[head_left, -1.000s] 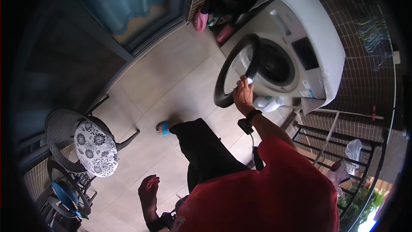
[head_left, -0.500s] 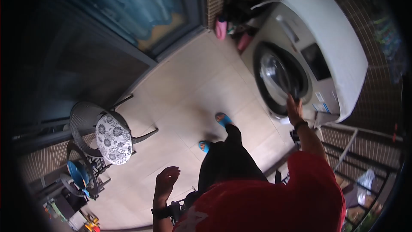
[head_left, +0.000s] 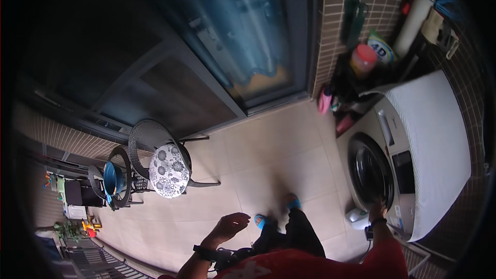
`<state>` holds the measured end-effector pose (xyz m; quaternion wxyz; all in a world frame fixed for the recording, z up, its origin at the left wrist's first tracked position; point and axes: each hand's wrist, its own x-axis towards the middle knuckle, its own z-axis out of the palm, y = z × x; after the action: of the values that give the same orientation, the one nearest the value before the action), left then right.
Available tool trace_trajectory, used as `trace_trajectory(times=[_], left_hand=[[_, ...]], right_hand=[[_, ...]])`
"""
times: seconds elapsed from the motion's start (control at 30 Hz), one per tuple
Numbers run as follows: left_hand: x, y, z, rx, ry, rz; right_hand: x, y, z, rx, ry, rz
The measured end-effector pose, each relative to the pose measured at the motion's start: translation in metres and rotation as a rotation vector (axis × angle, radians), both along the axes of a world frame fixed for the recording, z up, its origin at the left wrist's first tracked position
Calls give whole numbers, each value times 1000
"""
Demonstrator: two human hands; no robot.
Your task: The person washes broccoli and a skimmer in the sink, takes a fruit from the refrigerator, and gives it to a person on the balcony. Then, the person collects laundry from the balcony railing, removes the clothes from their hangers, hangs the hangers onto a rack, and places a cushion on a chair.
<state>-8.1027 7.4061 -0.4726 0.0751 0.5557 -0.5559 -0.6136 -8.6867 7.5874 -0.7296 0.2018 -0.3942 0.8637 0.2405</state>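
The washing machine [head_left: 402, 150] stands at the right, with a white cover [head_left: 439, 139] over its top. Its round dark door [head_left: 370, 170] lies against the front. My right hand [head_left: 377, 211] touches the door's lower rim; its fingers are dim and partly lost against the dark door. Nothing shows in my left hand [head_left: 231, 227], which is raised over the floor at lower centre with its fingers bent and apart. A white bottle [head_left: 356, 217] is on the floor beside the machine.
A chair with a flower-patterned cushion [head_left: 169, 170] stands left of centre. Further left is a blue basin [head_left: 112, 178]. Pink bottles [head_left: 324, 101] and a red-lidded jar [head_left: 363, 58] are near the wall. A glass door [head_left: 258, 36] with a blue curtain is behind.
The washing machine door has swung from wide open to against the front, with my right hand at its rim. The view has turned, and my left hand stays raised.
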Motion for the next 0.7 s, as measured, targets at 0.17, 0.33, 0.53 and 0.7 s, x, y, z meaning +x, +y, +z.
trace_trajectory(times=[0.17, 0.33, 0.53, 0.7], left_hand=[[-8, -5, 7, -70, -27, -29], [-13, -6, 16, -82, -39, -4], [-12, -3, 14, 40, -38, 73], [-9, -3, 17, 7, -30, 127]], right_hand=[[-33, 15, -65, -300, -39, 6], [-17, 1, -15, -38, -85, -62], [29, -15, 27, 81, -256, -56], [36, 21, -27, -44, -358, 84]])
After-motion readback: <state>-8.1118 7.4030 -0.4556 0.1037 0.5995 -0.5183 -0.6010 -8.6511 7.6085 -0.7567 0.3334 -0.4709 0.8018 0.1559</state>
